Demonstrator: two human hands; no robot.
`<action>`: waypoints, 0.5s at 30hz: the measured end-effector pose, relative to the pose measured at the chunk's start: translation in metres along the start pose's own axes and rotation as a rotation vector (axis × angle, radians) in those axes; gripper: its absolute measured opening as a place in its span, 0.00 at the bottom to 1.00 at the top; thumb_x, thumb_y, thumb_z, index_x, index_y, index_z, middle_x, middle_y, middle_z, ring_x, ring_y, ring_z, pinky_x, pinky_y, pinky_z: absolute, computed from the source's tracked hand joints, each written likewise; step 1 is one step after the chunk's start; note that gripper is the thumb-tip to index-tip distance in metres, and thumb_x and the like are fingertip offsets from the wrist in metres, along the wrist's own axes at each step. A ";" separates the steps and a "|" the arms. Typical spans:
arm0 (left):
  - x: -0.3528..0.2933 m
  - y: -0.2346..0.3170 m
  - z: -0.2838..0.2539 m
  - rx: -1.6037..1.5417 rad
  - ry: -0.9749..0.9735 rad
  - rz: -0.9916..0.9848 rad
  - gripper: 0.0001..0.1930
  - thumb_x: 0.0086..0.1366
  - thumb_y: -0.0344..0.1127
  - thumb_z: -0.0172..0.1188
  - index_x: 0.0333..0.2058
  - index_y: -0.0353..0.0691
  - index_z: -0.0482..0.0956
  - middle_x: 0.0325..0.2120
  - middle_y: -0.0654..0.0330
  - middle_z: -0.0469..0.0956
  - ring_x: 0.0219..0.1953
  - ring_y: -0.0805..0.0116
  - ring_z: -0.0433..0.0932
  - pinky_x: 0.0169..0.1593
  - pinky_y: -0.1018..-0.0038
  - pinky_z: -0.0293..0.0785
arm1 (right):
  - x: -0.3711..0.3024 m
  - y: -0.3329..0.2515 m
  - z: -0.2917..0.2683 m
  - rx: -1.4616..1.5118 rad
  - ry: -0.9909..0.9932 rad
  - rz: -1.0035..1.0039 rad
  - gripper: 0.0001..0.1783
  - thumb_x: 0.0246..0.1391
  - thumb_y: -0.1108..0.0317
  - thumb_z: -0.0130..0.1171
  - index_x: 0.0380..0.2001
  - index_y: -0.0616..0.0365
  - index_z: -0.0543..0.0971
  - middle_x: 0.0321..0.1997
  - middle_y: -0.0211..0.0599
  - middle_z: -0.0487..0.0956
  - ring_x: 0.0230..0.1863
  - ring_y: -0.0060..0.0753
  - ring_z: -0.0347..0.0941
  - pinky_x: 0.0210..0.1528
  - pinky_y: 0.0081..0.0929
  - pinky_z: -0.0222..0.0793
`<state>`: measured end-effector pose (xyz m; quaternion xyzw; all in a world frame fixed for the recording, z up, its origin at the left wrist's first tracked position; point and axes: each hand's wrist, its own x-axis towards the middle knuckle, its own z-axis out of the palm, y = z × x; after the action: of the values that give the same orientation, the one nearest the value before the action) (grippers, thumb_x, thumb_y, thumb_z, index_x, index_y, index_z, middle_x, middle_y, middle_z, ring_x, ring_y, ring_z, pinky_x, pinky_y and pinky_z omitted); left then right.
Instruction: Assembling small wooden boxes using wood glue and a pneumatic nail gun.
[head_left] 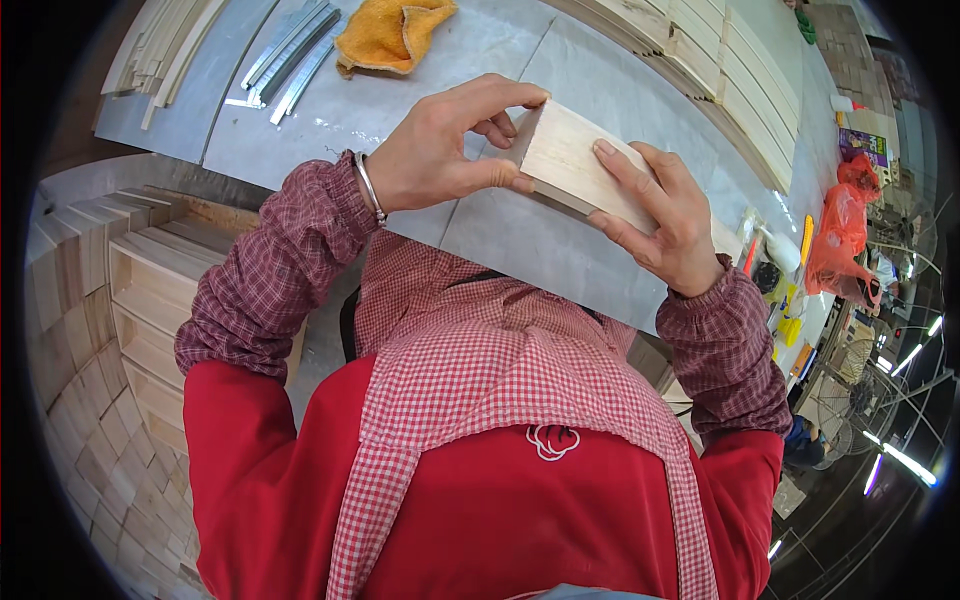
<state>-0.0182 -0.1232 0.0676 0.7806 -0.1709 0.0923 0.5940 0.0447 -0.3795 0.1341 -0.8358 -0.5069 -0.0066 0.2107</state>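
A pale wooden box (575, 158) is held between my two hands above the grey tabletop, tilted a little down to the right. My left hand (445, 145) grips its left end, with the thumb at the near lower corner and the index finger at the top far corner. Over the right part of the box lies my right hand (660, 210), its thumb along the near side and its fingers across the top face. Whether the box has an open side is hidden from here.
An orange cloth (392, 35) and several metal strips (290, 60) lie at the far left of the grey table (330, 130). Wooden strips (165, 50) are beside them. Stacked wooden pieces (700, 50) line the far right. Wooden boxes (150, 280) are piled at left; a red plastic bag (845, 230) sits right.
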 end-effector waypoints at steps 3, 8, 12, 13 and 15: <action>0.000 0.000 0.001 0.001 -0.001 0.001 0.32 0.48 0.36 0.72 0.53 0.42 0.71 0.43 0.57 0.74 0.36 0.67 0.76 0.43 0.78 0.76 | 0.000 0.001 0.001 -0.021 -0.010 0.001 0.31 0.43 0.57 0.67 0.55 0.43 0.75 0.46 0.41 0.72 0.37 0.35 0.68 0.39 0.26 0.67; -0.001 -0.001 0.000 0.013 -0.003 0.014 0.33 0.48 0.37 0.72 0.53 0.42 0.71 0.43 0.58 0.74 0.35 0.68 0.76 0.42 0.78 0.76 | 0.001 0.000 0.002 -0.019 -0.011 0.008 0.31 0.43 0.57 0.67 0.55 0.42 0.75 0.46 0.42 0.72 0.37 0.35 0.68 0.39 0.26 0.67; 0.001 0.002 -0.004 -0.016 -0.065 0.001 0.36 0.46 0.32 0.73 0.56 0.41 0.68 0.46 0.56 0.72 0.38 0.68 0.75 0.46 0.77 0.76 | -0.001 0.002 0.003 -0.011 -0.009 0.013 0.32 0.42 0.57 0.67 0.55 0.42 0.75 0.46 0.42 0.73 0.37 0.35 0.68 0.39 0.26 0.67; 0.001 0.002 -0.004 -0.025 -0.086 -0.003 0.37 0.46 0.30 0.73 0.57 0.41 0.68 0.47 0.56 0.71 0.39 0.68 0.74 0.47 0.77 0.76 | -0.001 0.002 0.004 -0.008 -0.007 0.015 0.32 0.42 0.57 0.67 0.55 0.42 0.75 0.46 0.42 0.73 0.37 0.34 0.68 0.39 0.26 0.67; 0.000 0.002 -0.004 -0.023 -0.074 -0.005 0.37 0.46 0.31 0.73 0.57 0.41 0.68 0.47 0.56 0.71 0.39 0.68 0.74 0.46 0.77 0.75 | 0.000 0.001 0.003 -0.007 -0.008 0.012 0.32 0.42 0.57 0.67 0.55 0.42 0.75 0.45 0.42 0.73 0.37 0.34 0.68 0.39 0.25 0.67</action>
<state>-0.0186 -0.1203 0.0703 0.7770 -0.1920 0.0598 0.5966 0.0448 -0.3789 0.1307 -0.8396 -0.5027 -0.0037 0.2057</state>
